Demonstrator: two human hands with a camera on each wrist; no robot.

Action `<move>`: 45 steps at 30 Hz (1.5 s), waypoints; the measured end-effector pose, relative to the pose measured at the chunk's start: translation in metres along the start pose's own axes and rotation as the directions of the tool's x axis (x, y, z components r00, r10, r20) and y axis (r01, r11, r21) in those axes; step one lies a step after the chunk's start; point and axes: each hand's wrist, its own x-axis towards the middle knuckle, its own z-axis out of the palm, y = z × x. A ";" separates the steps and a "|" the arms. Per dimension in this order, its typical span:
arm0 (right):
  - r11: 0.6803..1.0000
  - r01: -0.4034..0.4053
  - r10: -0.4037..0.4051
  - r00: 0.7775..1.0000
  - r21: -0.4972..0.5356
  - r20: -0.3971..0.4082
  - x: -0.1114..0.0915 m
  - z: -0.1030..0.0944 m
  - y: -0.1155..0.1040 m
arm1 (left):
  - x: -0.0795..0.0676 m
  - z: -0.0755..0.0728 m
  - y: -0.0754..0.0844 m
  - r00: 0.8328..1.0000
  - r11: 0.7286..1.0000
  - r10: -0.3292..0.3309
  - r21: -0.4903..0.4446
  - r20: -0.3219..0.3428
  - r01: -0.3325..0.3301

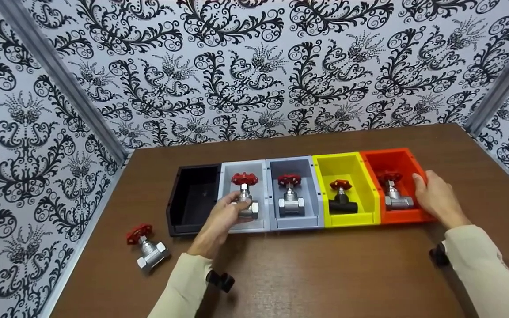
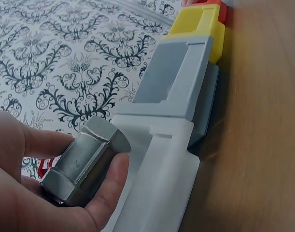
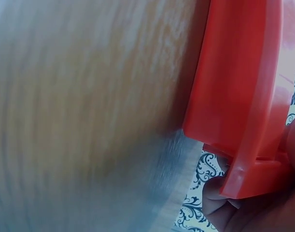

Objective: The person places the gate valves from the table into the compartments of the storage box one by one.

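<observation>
My left hand [image 1: 219, 217] grips the silver body of a globe valve [image 1: 248, 211] with a red handwheel. This valve is in or just above the white bin [image 1: 259, 176]. In the left wrist view, thumb and fingers close around its hexagonal-ended body [image 2: 84, 162], and its handwheel is mostly hidden. My right hand [image 1: 440, 198] holds the right side wall of the red bin [image 1: 415, 176], thumb over the rim. Inside that bin lies another silver valve [image 1: 398, 202] with a red handwheel. The right wrist view shows fingers [image 3: 216, 198] curled behind the red wall.
The bins stand in a joined row. Left of the white one is a black bin [image 1: 192, 229]. A grey bin [image 1: 274, 170] holds a silver valve [image 1: 291, 205]; a yellow bin [image 1: 367, 218] holds a black-bodied valve [image 1: 343, 205]. Another silver valve [image 1: 152, 254] lies on the brown table [image 1: 316, 269].
</observation>
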 end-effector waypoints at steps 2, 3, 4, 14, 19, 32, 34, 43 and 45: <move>1.000 -0.002 0.002 1.000 -0.001 -0.001 0.000 0.000 0.000 | 0.002 -0.001 0.000 1.000 1.000 -0.006 0.016 -0.006 0.007; 1.000 -0.004 0.004 1.000 0.000 0.001 0.000 0.000 0.000 | 0.003 -0.001 -0.001 1.000 1.000 -0.009 0.025 -0.008 0.009; 1.000 -0.005 0.005 1.000 0.000 0.003 0.000 0.000 0.001 | 0.004 -0.001 -0.001 1.000 0.999 -0.010 0.032 -0.011 0.010; 1.000 0.028 -0.029 0.999 -0.012 -0.046 0.000 0.002 0.002 | 0.012 0.003 -0.001 1.000 0.998 -0.013 0.059 -0.018 0.014; 1.000 0.008 -0.008 1.000 -0.007 -0.025 -0.001 0.002 0.002 | 0.016 0.005 -0.003 0.999 0.997 -0.018 0.076 -0.042 0.021; 1.000 -0.013 0.013 1.000 0.002 -0.010 0.000 0.001 0.001 | 0.026 0.010 -0.003 0.995 0.980 -0.017 0.196 -0.098 0.036; 1.000 -0.010 0.010 1.000 -0.001 -0.018 0.000 0.000 0.001 | 0.027 0.011 -0.003 0.995 0.979 -0.027 0.199 -0.097 0.046; 1.000 0.007 -0.008 0.999 -0.013 -0.033 0.000 0.001 0.001 | 0.031 0.015 -0.005 0.996 0.974 -0.011 0.223 -0.089 0.031; 1.000 0.006 -0.006 0.999 -0.013 -0.032 -0.001 0.001 0.001 | 0.032 0.015 -0.005 0.995 0.972 -0.010 0.234 -0.098 0.033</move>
